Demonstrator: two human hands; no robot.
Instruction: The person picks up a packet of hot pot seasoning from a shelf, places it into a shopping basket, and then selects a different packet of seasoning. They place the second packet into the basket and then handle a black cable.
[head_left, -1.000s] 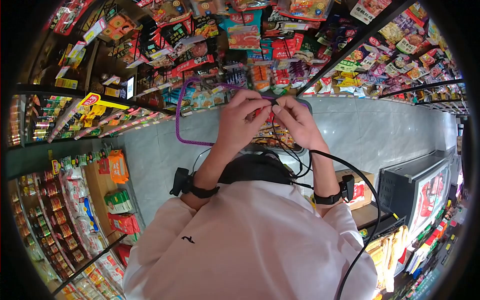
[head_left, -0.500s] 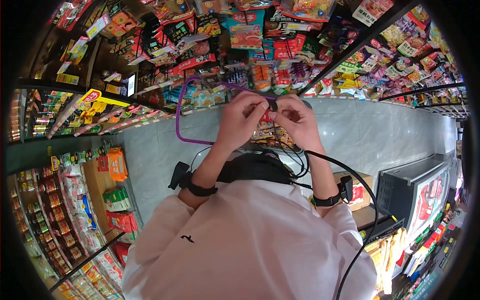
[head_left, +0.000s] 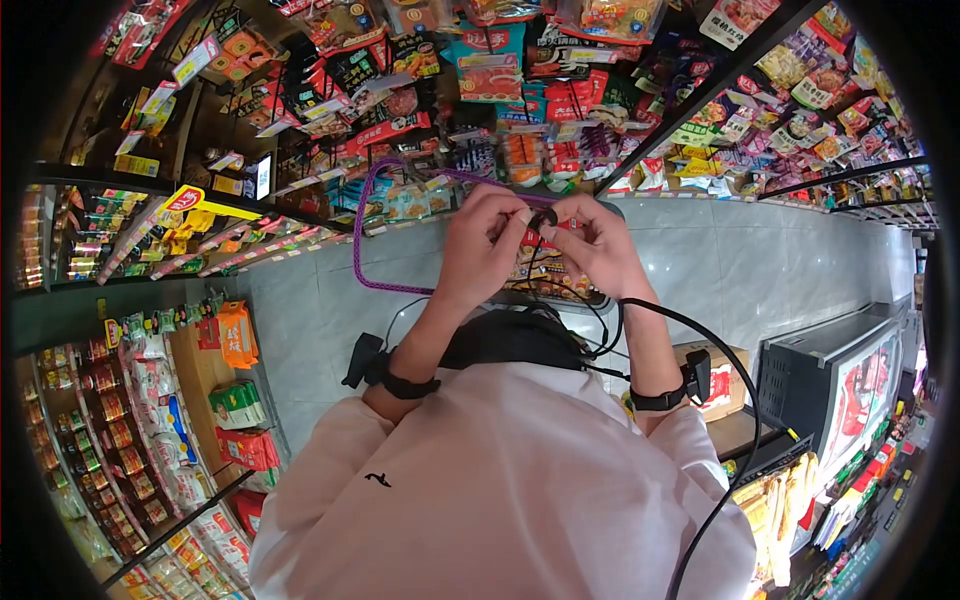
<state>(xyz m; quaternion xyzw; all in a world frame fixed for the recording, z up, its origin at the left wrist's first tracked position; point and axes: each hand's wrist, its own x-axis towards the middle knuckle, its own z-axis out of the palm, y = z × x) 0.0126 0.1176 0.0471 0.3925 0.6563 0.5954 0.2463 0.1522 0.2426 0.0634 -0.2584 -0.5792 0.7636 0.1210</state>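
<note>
A small black piece [head_left: 543, 218] is held between the thumb and forefinger of the right hand [head_left: 597, 245]. The thumb and fingertips of the left hand [head_left: 483, 240] are brought together at its other side; whether it is also pinched there cannot be told. Thin dark cords [head_left: 570, 292] are seen hanging just below the grip.

Directly beneath the hands, a dark-rimmed container [head_left: 598, 299] is partly covered by them. Packets [head_left: 547, 272] in red, orange and yellow are held in it, their print too small to be read. To the left of the grip, a purple frame [head_left: 357, 235] is extended over the floor.

Beyond the grip, shelves are filled with bagged goods. White Chinese characters are printed on a teal packet [head_left: 489, 62], and others are carried by a red-and-yellow shelf sign [head_left: 184, 199], farther left. A cardboard box [head_left: 722, 385] with a red label is placed near the right forearm, and a dark cabinet [head_left: 825, 370] with a red-and-white panel is set farther right. Grey tiles [head_left: 720, 255] are laid across the aisle.
</note>
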